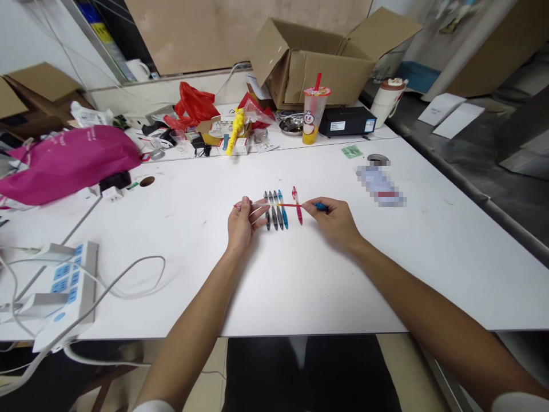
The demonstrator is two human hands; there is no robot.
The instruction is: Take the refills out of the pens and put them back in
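Note:
A thin pen refill (291, 205), red on its right part and whitish toward the left with a small yellow band, stretches level between my hands above the table. My left hand (242, 224) pinches its pale end between thumb and fingers, and a small pink tip pokes out at the far left. My right hand (337, 220) grips the red end; a blue pen part (319, 206) shows inside its fingers. Beneath the refill lie three dark grey pens (274, 218) and a blue pen (285, 218) side by side. Slightly apart rests a pink pen (299, 215), near my right fingertips.
At the back stand a drink cup (309, 117), a black box (347, 122), an open carton (326, 77) and a white tumbler (386, 103). A magenta bag (81, 160) lies left, above a power strip (71, 286) with loose cables. A blurred-out item (381, 186) is right.

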